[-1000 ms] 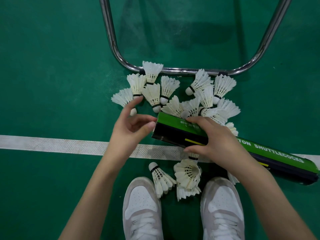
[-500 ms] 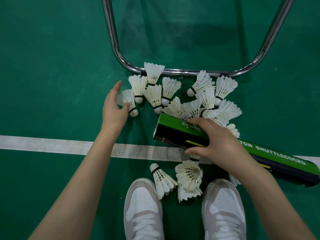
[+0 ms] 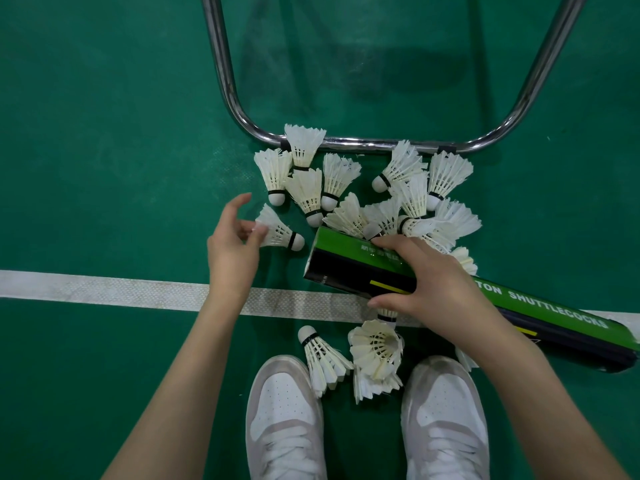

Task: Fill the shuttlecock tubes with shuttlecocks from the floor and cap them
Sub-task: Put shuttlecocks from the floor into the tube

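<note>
My right hand (image 3: 438, 282) has its grip wrapped around the shuttlecock tube (image 3: 349, 263) near its open end, fingers over the top and thumb underneath. The tube is long, green along its upper face with white lettering, black on the side toward me with a thin yellow stripe. It lies slanted across the white court line (image 3: 121, 289), open end pointing toward my left hand, the far end running off past my right forearm.

My left hand (image 3: 233, 249) sits just beside the tube's mouth. Its grip pinches one shuttlecock (image 3: 282, 232) by the feather skirt between thumb and fingertips; the white cork with its black band points toward the tube opening and is close to it but not inside.

Beyond the tube, a loose heap of shuttlecocks (image 3: 346, 188) lies on the green floor (image 3: 104, 133), white feathers fanned, rounded cork bases ringed in black, pointing every which way and overlapping each other. The farthest ones touch the curved chrome bar (image 3: 363, 146) on the far side of the tube. Several at the right end of the heap are partly hidden under the tube and my right hand.

On my side of the tube, a few more shuttlecocks (image 3: 375, 351) lie between my two white shoes (image 3: 284, 417), one with its open skirt facing up at me.
</note>
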Tool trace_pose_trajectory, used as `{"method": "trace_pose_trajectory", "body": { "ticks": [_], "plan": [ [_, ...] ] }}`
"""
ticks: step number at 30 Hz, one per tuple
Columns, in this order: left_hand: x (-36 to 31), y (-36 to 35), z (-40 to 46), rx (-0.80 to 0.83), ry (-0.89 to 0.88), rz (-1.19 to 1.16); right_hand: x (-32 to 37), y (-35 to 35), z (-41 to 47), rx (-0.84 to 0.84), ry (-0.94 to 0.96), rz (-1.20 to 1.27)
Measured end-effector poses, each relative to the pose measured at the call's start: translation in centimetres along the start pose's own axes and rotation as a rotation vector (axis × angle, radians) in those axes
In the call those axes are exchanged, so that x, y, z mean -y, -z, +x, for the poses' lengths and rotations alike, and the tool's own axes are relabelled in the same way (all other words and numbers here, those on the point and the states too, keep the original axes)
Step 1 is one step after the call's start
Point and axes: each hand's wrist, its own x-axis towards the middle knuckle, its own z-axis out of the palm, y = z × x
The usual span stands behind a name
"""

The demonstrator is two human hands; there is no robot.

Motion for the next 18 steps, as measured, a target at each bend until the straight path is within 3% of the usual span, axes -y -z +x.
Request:
{"method": "trace_pose_trajectory", "body": {
  "ticks": [8, 18],
  "plan": [
    [-2.1, 2.1, -1.2, -0.091, 0.03, -0.284, -0.2, 0.0, 0.0, -0.006, 0.003, 0.001],
    [-4.7, 1.1, -4.5, 0.152, 0.043, -0.395, -0.3, -0.1, 0.0, -0.011, 0.005, -0.005]
  ]
}}
